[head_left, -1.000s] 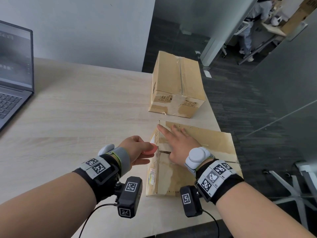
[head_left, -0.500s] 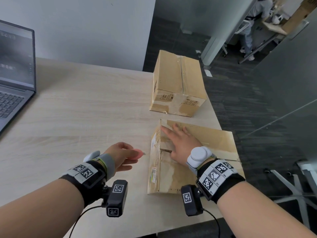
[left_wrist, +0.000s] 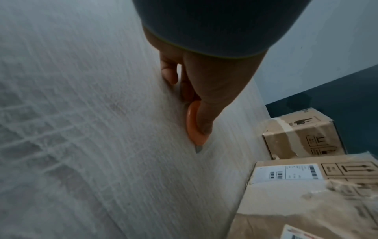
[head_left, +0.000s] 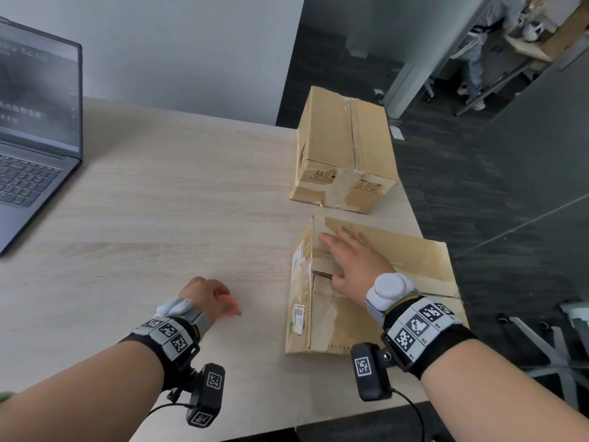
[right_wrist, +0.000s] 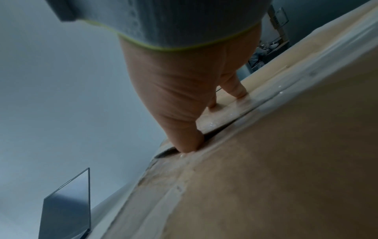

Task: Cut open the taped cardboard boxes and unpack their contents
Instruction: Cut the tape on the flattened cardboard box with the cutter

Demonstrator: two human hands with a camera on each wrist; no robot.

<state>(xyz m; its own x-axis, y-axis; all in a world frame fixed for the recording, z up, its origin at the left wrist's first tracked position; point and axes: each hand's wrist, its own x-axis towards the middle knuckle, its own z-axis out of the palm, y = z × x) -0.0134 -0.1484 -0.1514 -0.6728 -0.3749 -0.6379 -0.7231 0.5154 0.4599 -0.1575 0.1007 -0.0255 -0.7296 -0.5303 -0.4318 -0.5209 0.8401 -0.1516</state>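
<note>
Far left: an open grey laptop [head_left: 35, 148] sits on the pale wood tabletop [head_left: 165, 199], well apart from the work area.

Left of centre: the left hand [head_left: 205, 293] is low over the tabletop, fingers curled around an orange box cutter [left_wrist: 193, 127]. The wrist view shows its short grey blade tip exposed and pointing down at the tabletop surface; whether the tip touches the surface cannot be told. The cutter is clear of both boxes.

Right of centre, near edge: the near cardboard box [head_left: 414, 263] lies flat on the tabletop. The right hand [head_left: 350, 263] rests on its top, fingers spread and straight, pressing the far flap. The thumb tip sits at the centre seam, which stands parted into a dark gap at the left end. A white shipping label is on the left side face.

Behind it: the far cardboard box [head_left: 342, 145] stands separately, its top seam taped shut.
</note>
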